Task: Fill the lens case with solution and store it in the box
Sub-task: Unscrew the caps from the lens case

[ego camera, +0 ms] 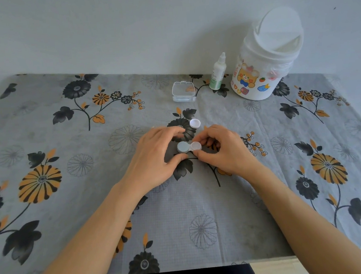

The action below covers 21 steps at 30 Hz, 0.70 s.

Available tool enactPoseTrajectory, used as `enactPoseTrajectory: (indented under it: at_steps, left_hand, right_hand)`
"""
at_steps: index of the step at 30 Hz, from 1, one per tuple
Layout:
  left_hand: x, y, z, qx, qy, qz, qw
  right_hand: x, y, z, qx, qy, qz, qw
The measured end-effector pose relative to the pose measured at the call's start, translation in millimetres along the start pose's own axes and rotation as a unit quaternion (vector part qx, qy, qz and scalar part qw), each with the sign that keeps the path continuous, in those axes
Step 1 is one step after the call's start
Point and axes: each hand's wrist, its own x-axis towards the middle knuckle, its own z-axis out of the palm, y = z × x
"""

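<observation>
Mid-table, both hands pinch the case (188,147): left hand (155,158) curled round the capped side, right hand (224,152) on the open well. Loose cap (195,123) just beyond; box (183,92) and bottle (218,73) farther back, bare cloth (88,145) around.

solution bottle (218,73) label print seemingly too blurred to read

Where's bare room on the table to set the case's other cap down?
Free: the whole left half of the cloth, and the near strip between the forearms. Crowded: far right, where box, bottle and bin cluster; the loose cap lies just beyond the hands.
</observation>
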Motion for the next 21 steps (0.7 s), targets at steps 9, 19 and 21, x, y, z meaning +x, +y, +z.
enactPoseTrajectory:
  at_steps: [9, 19, 21]
  left_hand:
    - [-2, 1, -2, 0.030, 0.019, -0.010, 0.999]
    - [3, 9, -3, 0.024, -0.015, 0.028, 0.999]
    - [5, 11, -3, 0.020, -0.015, 0.028, 0.999]
  right_hand:
    - [0, 1, 1, 0.001, 0.001, 0.002, 1.000]
    - [1, 0, -1, 0.001, -0.003, -0.002, 1.000]
    - [0, 0, -1, 0.002, -0.002, -0.001, 1.000]
